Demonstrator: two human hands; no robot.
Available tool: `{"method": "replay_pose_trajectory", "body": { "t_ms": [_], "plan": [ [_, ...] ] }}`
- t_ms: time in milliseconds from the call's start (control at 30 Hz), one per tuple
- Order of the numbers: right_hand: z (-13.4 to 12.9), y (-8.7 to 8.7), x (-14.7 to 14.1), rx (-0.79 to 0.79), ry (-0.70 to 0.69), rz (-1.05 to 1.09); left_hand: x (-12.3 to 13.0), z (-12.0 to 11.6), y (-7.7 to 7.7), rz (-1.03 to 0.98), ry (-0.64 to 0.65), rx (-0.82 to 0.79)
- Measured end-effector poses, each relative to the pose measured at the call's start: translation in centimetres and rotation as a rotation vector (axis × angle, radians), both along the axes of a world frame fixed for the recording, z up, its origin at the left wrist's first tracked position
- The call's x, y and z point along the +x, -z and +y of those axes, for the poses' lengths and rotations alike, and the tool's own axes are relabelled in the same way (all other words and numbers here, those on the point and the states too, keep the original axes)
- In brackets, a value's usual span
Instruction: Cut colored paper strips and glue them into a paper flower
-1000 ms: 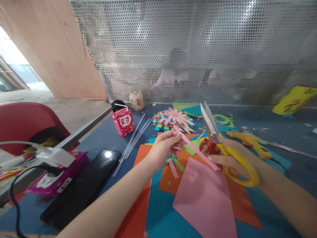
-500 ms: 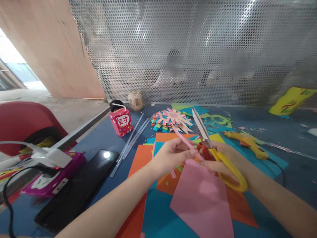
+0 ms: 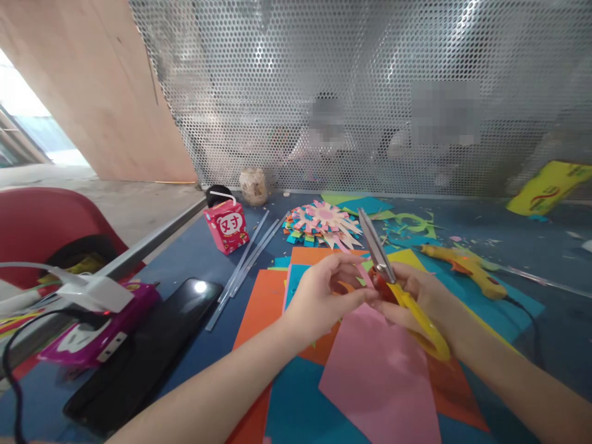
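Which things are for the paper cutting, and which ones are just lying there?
Probably for the job:
scissors, in the right hand
pink paper strip, by the left hand
pink sheet
fringed paper flowers
maybe the yellow glue gun

Seemingly just lying about:
drink carton
jar
black phone
white plug

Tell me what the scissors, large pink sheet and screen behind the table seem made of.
Scissors: metal blades, by their grey gleam; the yellow handle is probably smooth plastic, from its even colour.
Pink sheet: matte paper or thin card, flat with crisp edges; which one is unclear.
Screen: probably bare metal, shiny, judging by bright glints around its rows of holes.
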State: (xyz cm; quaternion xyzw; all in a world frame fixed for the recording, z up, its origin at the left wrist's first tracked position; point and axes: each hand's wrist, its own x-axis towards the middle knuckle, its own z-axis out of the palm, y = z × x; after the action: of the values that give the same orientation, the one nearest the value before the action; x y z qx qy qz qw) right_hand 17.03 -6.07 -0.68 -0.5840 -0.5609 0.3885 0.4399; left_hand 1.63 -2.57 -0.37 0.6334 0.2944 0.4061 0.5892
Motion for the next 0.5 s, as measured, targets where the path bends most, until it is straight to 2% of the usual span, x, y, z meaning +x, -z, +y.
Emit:
{"method": "replay_pose_trajectory", "body": {
  "t_ms": [167, 267, 500],
  "plan": [
    [-0.5, -0.7, 0.1, -0.02, -0.059, -0.012, -0.1, 0.1, 0.2, 0.019, -0.018, -0.023],
    [-0.1, -1.0, 1.1, -0.026, -0.059, -0.065, -0.7, 0.8, -0.2, -0.002, -0.067, 0.011],
    [1.2, 0.7, 3.8, 0.03, -0.009, -0.238, -2.5, 2.6, -2.6, -0.198, -0.169, 0.023]
  ]
}}
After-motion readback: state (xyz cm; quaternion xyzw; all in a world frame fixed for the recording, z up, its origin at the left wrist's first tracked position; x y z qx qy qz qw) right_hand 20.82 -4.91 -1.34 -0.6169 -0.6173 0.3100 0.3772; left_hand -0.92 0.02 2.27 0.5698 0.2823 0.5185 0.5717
